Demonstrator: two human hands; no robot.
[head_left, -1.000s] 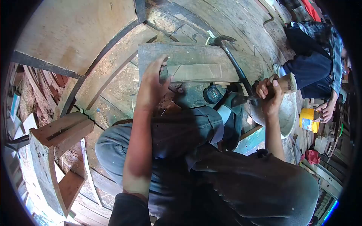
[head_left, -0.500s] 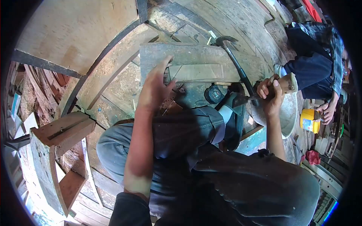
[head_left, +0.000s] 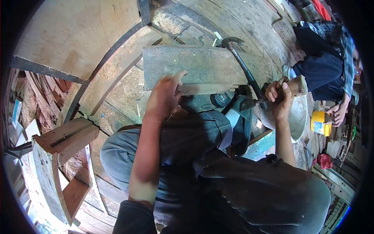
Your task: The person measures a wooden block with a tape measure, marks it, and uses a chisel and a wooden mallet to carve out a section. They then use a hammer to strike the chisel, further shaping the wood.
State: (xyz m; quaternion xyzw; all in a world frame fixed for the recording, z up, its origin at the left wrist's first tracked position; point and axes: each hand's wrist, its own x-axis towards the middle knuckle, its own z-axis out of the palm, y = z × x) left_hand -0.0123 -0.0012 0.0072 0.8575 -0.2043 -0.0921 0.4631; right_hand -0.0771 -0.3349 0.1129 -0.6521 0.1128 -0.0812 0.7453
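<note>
My left hand (head_left: 165, 93) is closed around the left end of a small wood strip (head_left: 206, 89), which shows its narrow edge along the near side of a wide, worn plank (head_left: 187, 64). In my right hand (head_left: 281, 97) is a wooden-handled tool (head_left: 298, 86), gripped by the handle. Its dark metal end (head_left: 249, 103) points left, over my foot. A claw hammer (head_left: 245, 68) lies across the right part of the plank, its head at the far edge. Just below the strip sits a round dark tape measure (head_left: 221, 99), partly covered.
A pale basin (head_left: 298, 117) stands behind my right forearm. Further right, another person (head_left: 323, 70) sits with a hand on a yellow container (head_left: 320, 123). At left are a wooden frame piece (head_left: 48, 167) and a large plywood panel (head_left: 78, 35). Wood shavings litter the boards.
My left hand has tipped the wood strip from its broad, marked face onto its narrow edge and shifted it slightly toward me. The right hand and its tool stay in place.
</note>
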